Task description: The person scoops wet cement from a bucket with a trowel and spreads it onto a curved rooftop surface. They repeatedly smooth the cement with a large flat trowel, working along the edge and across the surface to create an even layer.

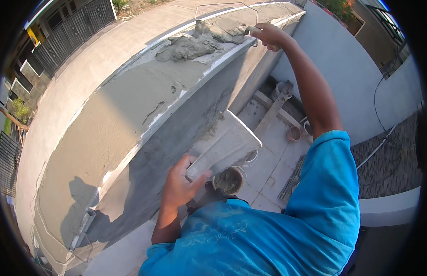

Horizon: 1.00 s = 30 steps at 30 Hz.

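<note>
My left hand (177,181) grips the lower end of a flat, mortar-smeared board (222,146), thumb on its near edge, and the board is tilted up in front of me. My right hand (271,37) reaches out to the far part of the wall top, its fingers closed around what looks like a trowel (249,31). The blade is mostly hidden against the mortar. Rough heaps of wet mortar (188,48) lie just left of it. Closer to me, a smoothed mortar layer (107,108) covers the curved wall top.
A bent metal rod (226,4) rises beside my right hand. Below me stands a bucket of mortar (228,180) on the tiled floor (264,177). Farther off are a small brown pot (294,133) and a plank (268,117). A white wall (333,69) rises at right.
</note>
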Available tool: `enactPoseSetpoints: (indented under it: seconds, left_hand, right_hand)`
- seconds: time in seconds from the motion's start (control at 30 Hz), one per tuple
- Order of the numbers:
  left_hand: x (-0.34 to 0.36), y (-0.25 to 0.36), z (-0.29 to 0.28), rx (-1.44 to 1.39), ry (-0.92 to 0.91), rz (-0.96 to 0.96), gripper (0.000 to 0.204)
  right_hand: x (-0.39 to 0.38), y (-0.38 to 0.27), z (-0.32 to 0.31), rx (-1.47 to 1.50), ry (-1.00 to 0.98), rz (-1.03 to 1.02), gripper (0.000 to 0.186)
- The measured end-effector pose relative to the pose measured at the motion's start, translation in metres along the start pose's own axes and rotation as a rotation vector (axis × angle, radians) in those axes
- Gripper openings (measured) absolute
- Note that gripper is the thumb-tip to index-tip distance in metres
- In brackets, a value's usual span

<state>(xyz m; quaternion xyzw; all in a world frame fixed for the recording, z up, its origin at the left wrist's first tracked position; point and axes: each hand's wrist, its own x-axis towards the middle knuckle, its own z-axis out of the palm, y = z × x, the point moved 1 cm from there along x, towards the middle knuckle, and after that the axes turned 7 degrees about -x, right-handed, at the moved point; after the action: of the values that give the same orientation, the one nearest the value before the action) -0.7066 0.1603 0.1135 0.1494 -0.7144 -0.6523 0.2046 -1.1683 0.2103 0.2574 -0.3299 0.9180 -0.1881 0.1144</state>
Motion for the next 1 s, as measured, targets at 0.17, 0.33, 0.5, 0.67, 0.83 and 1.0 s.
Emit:
enactPoseSetpoints:
  seconds: [0.17,0.33,0.5,0.67,0.83,1.0]
  left_hand:
    - [-0.005,-0.006,0.001,0.042,-0.053,-0.068,0.033]
    - [-0.014,-0.028,0.001,0.048,-0.056,-0.137,0.032]
    - [-0.016,-0.043,0.003,-0.031,-0.077,-0.11,0.031]
    - [-0.02,-0.055,-0.003,-0.048,-0.082,-0.091,0.029]
    - [-0.03,-0.086,-0.015,-0.153,-0.036,-0.096,0.029]
    - [-0.023,-0.1,0.004,0.112,-0.02,-0.241,0.038]
  right_hand:
    - [-0.015,0.002,0.004,0.045,-0.023,0.089,0.04]
    - [-0.049,0.002,0.013,0.086,-0.054,0.09,0.045]
    - [-0.091,-0.003,0.02,-0.033,0.025,0.102,0.041]
    - [-0.144,0.011,0.012,-0.125,-0.018,0.093,0.04]
    - [-0.236,0.023,0.002,0.031,-0.077,0.151,0.037]
    - [-0.32,0.053,0.093,0.675,0.259,0.05,0.039]
